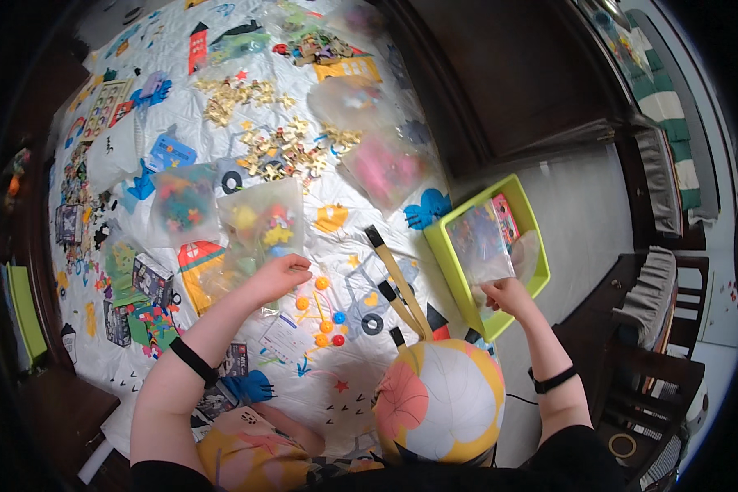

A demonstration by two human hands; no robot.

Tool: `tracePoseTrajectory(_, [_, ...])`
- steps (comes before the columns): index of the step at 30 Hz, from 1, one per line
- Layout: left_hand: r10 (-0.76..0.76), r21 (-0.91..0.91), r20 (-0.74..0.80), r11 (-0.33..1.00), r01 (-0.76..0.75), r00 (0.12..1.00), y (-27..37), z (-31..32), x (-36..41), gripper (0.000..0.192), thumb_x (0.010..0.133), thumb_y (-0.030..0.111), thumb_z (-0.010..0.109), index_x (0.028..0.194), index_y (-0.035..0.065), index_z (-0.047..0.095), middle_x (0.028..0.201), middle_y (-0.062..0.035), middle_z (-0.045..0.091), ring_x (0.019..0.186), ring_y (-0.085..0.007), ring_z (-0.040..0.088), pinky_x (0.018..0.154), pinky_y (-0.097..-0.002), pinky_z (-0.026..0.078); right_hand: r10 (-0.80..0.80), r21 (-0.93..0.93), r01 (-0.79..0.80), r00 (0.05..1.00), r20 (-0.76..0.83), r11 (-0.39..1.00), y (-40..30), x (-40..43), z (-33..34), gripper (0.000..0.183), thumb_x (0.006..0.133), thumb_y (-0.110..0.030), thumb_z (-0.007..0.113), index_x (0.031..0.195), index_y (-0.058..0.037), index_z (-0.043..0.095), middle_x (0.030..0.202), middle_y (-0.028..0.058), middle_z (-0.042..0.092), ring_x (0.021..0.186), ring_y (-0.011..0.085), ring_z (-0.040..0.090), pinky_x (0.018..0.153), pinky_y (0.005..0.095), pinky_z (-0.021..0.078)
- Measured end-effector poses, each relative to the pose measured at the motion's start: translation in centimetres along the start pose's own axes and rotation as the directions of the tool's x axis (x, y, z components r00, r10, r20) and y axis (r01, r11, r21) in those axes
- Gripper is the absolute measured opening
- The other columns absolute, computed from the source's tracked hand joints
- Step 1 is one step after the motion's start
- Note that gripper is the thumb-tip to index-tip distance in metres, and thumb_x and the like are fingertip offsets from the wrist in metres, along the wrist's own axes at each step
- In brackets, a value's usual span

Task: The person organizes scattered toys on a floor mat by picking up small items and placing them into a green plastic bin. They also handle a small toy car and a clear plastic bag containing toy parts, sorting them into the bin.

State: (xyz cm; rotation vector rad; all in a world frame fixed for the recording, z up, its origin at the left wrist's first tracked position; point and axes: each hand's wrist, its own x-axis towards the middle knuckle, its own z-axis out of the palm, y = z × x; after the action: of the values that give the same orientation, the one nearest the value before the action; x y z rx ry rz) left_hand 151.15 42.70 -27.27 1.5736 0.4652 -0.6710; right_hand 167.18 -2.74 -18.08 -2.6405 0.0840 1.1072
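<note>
My right hand [509, 296] is at the near rim of a lime-green plastic bin [534, 212]. Its fingers pinch the lower corner of a clear zip bag [481, 237] of small coloured pieces, which leans inside the bin. My left hand [288, 272] hovers with loosely curled fingers, and I see nothing in it. Just beyond lies a frosted plastic bag [263, 215] holding yellow, red and blue toy parts. Orange plastic connector balls [321, 283], a red one [338, 340] and thin sticks lie to its right and nearer me, beside a printed sheet [286, 338].
A patterned white sheet holds gold-coloured pieces [286, 150], a bag with pink contents [384, 169] and boxed toy sets [152, 280]. Tan straps with black ends [400, 277] lie left of the bin. A dark wooden cabinet [516, 74] stands beyond it. My floral-clad knee [443, 400] is close below.
</note>
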Motion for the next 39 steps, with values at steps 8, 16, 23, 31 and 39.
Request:
tracePoseTrajectory(8, [0.028,0.028,-0.011,0.999,-0.027,1.0,0.6,0.7,0.8,0.038,0.085,0.024,0.066,0.115,0.0007,0.06,0.107,-0.0104,0.066,0.098,-0.0172,0.062,0.085,-0.0287,0.049,-0.61,-0.132,0.598,0.751,-0.252,0.79,-14.8,4.6,1.2,0.039,0.085,-0.028,0.065,0.108,0.0017,0.06,0.104,0.0203,0.063,0.095,0.0311,0.063,0.083,0.0357,0.0494])
tracePoseTrajectory(16, [0.035,0.119,-0.025,0.992,-0.031,0.999,0.5,1.2,0.1,0.042,0.084,0.03,0.066,0.115,0.0018,0.061,0.105,-0.0123,0.066,0.098,-0.0205,0.063,0.087,-0.03,0.049,-0.571,-0.591,0.274,0.717,-0.401,0.759,-24.2,14.3,10.5,0.074,0.08,-0.038,0.067,0.128,0.0109,0.04,0.123,0.0324,0.05,0.113,0.04,0.054,0.096,0.0427,0.0444])
tracePoseTrajectory(23, [0.088,0.128,-0.049,0.988,-0.082,0.995,0.0,1.6,0.3,0.042,0.086,0.032,0.065,0.115,0.0019,0.061,0.105,-0.0128,0.066,0.096,-0.0206,0.062,0.086,-0.0307,0.048,-0.632,-0.623,0.404,0.75,-0.194,0.67,-24.4,16.3,10.3,0.025,0.081,-0.012,0.056,0.101,0.0021,0.056,0.1,0.0233,0.065,0.087,0.0356,0.067,0.073,0.0414,0.0549])
tracePoseTrajectory(31, [0.004,-0.053,-0.091,0.999,-0.009,0.996,1.2,1.6,1.3,0.058,0.088,0.035,0.063,0.133,0.0031,0.045,0.11,-0.0075,0.061,0.096,-0.0168,0.06,0.08,-0.0308,0.048,-0.723,-0.533,0.601,0.691,-0.029,0.595,-24.0,9.1,11.4,0.019,0.081,-0.018,0.056,0.087,-0.0016,0.064,0.079,0.0189,0.067,0.075,0.034,0.067,0.07,0.0439,0.0538])
tracePoseTrajectory(39, [0.004,-0.09,-0.117,0.996,-0.015,0.993,1.5,1.3,1.5,0.058,0.087,0.036,0.062,0.133,0.0042,0.044,0.106,-0.0056,0.06,0.094,-0.0142,0.059,0.076,-0.0311,0.048,-0.534,-0.275,0.462,0.661,-0.528,0.843,-23.6,13.6,8.8,0.046,0.08,-0.04,0.064,0.107,-0.0024,0.061,0.105,0.0211,0.064,0.09,0.0322,0.065,0.076,0.0441,0.0524])
